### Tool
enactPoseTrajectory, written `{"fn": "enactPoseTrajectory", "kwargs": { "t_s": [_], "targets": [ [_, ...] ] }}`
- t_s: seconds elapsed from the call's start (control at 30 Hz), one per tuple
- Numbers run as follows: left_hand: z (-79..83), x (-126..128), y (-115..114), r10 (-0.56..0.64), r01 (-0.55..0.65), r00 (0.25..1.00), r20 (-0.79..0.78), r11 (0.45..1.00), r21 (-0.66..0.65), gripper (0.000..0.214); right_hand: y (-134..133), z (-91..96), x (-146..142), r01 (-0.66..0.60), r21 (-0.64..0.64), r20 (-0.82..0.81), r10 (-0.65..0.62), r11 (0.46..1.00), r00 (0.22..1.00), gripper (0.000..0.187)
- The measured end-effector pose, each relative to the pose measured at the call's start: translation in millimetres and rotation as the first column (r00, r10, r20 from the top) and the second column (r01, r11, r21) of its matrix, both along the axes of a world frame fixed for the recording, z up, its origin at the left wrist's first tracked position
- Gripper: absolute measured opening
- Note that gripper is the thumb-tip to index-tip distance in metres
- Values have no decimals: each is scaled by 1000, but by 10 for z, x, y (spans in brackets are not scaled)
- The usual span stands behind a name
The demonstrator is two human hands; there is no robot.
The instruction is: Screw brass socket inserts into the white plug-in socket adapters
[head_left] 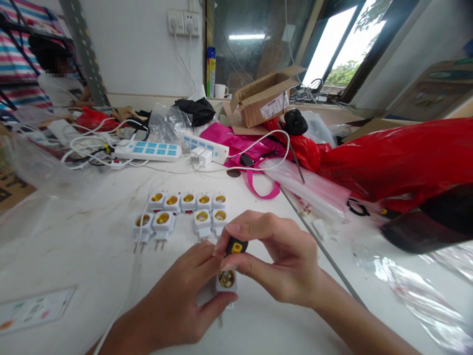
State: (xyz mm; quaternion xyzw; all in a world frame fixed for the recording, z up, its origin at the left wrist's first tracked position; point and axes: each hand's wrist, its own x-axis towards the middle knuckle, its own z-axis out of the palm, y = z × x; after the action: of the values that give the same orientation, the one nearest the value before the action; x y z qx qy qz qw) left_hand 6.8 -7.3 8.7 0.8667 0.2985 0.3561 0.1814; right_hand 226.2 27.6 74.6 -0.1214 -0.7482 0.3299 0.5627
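Note:
My left hand (181,301) grips a white plug-in lamp socket (226,282) with a brass-coloured inside, pressing it to the white table (74,256). My right hand (273,261) is closed around a small screwdriver with a black and yellow handle (235,245), held upright over the socket's opening. Just beyond my hands, several more white lamp sockets (185,209) with brass insides stand in two rows.
Two white-and-blue power strips (151,150) with tangled white cables lie at the back. An open cardboard box (264,101), pink and red plastic bags (391,158) and clear bags fill the right side. A person sits at the far left behind a metal post.

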Motion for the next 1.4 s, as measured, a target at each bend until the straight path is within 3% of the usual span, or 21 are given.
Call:
{"fn": "enactPoseTrajectory", "kwargs": {
  "t_s": [0.17,0.4,0.63,0.83,1.13,1.4],
  "targets": [
    [40,52,42,-7,8,999,46,999,-42,38,-51,63,-7,7,108,37,-11,994,999,39],
    [-17,43,33,55,-55,998,3,997,58,50,-53,115,45,-57,93,172,40,994,984,51],
    [6,54,29,13,-13,999,49,1000,2,42,-6,59,7,-26,47,112,21,999,994,38],
    [36,75,51,-5,6,998,55,1000,-20,35,-10,21,5,20,89,118,-31,996,993,47],
    [-30,57,23,19,-20,999,35,1000,14,45,-44,-64,-5,56,150,102,-72,987,992,60],
    [0,69,33,-2,2,1000,26,1000,18,39,-80,-86,-39,95,192,83,-112,977,990,62]
  ]
}}
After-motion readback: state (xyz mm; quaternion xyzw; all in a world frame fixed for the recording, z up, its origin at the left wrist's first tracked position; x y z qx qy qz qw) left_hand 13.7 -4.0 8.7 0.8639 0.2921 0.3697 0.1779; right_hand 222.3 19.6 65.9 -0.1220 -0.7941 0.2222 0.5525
